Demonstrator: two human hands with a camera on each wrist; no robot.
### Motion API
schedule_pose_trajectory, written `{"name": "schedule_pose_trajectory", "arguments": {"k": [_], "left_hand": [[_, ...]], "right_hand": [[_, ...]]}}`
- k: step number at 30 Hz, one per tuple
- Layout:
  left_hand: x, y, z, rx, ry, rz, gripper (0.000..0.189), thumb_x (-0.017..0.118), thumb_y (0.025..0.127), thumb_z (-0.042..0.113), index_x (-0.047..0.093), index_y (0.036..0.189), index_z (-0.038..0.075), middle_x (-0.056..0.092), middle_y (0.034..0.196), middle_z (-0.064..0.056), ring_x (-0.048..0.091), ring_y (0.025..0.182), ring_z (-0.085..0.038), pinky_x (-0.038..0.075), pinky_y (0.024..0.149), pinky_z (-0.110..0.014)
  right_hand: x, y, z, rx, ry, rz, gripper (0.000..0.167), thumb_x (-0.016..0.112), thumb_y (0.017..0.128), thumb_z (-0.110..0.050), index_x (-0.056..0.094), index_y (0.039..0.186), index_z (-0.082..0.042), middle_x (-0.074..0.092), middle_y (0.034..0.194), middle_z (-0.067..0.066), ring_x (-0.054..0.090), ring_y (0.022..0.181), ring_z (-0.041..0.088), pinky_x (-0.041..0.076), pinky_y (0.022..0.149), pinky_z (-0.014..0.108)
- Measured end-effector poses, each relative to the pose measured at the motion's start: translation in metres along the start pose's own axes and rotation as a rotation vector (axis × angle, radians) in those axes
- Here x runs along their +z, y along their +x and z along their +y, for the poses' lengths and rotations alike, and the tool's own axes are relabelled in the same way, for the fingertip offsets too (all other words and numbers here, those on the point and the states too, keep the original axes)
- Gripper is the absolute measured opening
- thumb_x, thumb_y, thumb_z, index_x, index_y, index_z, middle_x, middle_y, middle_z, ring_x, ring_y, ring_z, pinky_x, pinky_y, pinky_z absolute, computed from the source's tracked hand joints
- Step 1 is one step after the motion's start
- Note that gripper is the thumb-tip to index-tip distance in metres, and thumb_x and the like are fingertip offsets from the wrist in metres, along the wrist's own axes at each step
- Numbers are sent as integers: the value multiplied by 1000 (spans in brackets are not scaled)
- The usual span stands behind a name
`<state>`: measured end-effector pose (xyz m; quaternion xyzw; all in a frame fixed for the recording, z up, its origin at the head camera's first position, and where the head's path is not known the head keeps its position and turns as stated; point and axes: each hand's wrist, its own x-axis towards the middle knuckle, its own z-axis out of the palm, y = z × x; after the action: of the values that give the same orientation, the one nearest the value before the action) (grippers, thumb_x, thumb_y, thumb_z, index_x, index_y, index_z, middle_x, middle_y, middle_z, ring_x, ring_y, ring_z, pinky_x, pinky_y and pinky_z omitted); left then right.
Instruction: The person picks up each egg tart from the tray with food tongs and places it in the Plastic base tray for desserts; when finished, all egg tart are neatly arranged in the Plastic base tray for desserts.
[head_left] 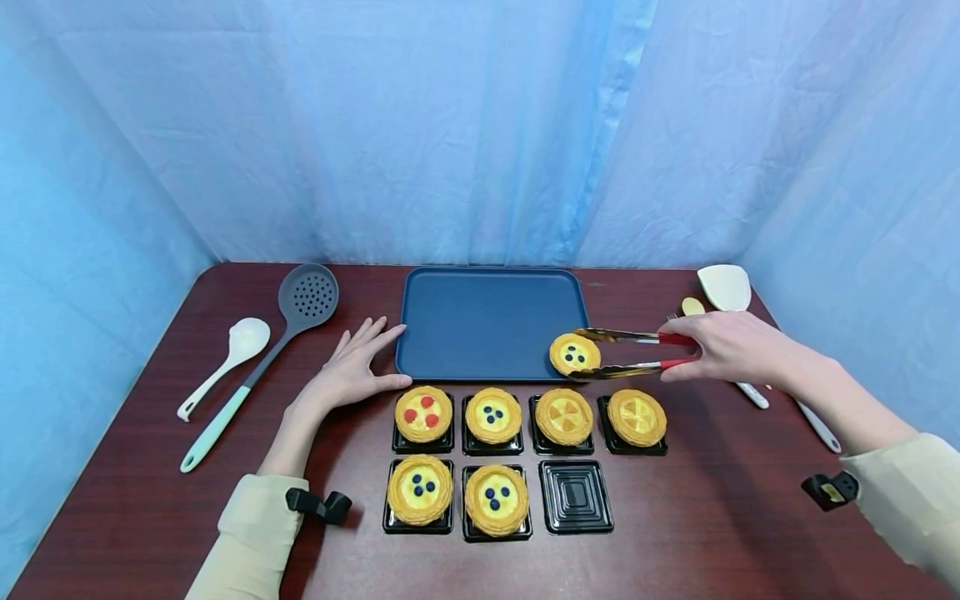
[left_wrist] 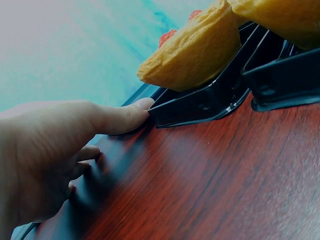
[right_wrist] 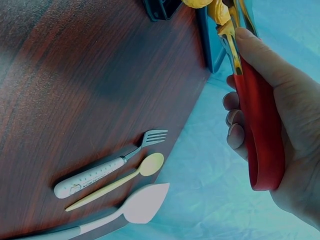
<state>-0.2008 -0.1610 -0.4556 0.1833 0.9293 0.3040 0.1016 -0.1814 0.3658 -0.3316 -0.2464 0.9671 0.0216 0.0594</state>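
My right hand (head_left: 731, 346) grips red-handled metal tongs (head_left: 626, 369), fingers and thumb curled round the handles, which show close up in the right wrist view. The tongs' tips stand apart at either side of a blueberry-topped egg tart (head_left: 574, 354), which sits at the near right corner of the dark blue tray (head_left: 480, 325). My left hand (head_left: 352, 367) is spread with straight fingers at the tray's left edge. In the left wrist view, its thumb (left_wrist: 122, 116) reaches the corner of the black plastic holder (left_wrist: 200, 106) under a red-topped tart (left_wrist: 195, 55).
Several tarts, such as an orange-topped one (head_left: 565, 417), sit in black holders before the tray. One holder (head_left: 576, 497) is bare. A skimmer (head_left: 308, 297) and white ladle (head_left: 247, 339) lie left; a fork (right_wrist: 107, 172), yellow spoon (right_wrist: 151, 164) and white spatula (right_wrist: 146, 202) lie right.
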Motion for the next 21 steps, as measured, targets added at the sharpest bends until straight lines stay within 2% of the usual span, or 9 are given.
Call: {"name": "schedule_pose_trajectory", "arguments": {"k": [3, 10, 21], "left_hand": [[0, 0, 0, 1, 1, 0, 89, 77, 90, 45, 33, 163, 19, 15, 173, -20, 4, 162, -42, -3, 130, -64], [1, 0, -1, 0, 3, -3, 89, 76, 91, 47, 32, 164, 19, 15, 173, -20, 3, 162, -42, -3, 130, -64], [0, -1, 1, -3, 5, -3, 90, 76, 91, 46, 32, 164, 20, 14, 173, -19, 3, 162, -42, -4, 130, -63]], "right_hand": [[0, -1, 0, -1, -4, 6, 62, 84, 77, -60, 73, 121, -18, 72, 90, -9, 55, 72, 2, 44, 61, 27], [2, -2, -1, -10, -12, 14, 61, 83, 77, -61, 73, 119, -19, 67, 81, -13, 49, 66, 2, 38, 58, 25], [2, -4, -3, -13, -25, 33, 60, 84, 75, -61, 73, 117, -19, 67, 80, -14, 49, 66, 2, 39, 58, 25]]}}
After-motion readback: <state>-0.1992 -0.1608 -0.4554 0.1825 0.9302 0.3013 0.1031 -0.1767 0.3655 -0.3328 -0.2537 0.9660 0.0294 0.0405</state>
